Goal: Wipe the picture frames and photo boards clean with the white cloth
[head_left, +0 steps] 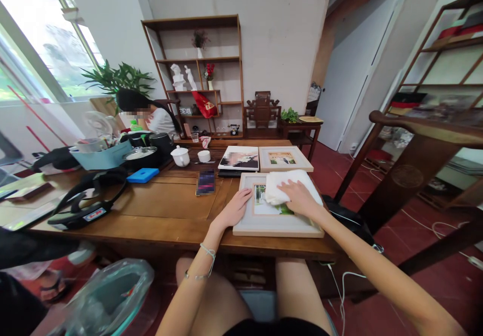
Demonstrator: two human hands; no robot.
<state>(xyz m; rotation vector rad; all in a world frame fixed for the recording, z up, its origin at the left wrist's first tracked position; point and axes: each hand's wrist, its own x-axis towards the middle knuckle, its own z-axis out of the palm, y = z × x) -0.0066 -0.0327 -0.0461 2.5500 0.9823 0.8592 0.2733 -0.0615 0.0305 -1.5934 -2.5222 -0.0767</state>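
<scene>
A light wooden picture frame [278, 228] with a wide pale mat lies flat near the table's front edge, a small photo [260, 206] at its middle. My right hand [300, 198] presses a folded white cloth [289, 180] onto the frame's upper right, covering part of the photo. My left hand [237, 207] rests with fingers stretched over the frame's left edge. Just behind lie a second framed photo [283, 158] and a white picture panel [239, 158]. A phone [206, 182] is on the table to the left.
On the wooden table [162, 220] stand a white lidded cup [180, 156], a blue box [143, 175], a black headset [90, 200] and a blue bin [94, 157]. A person [151, 112] sits at the far left. A lined trash bin [113, 296] is below; a chair [407, 170] stands right.
</scene>
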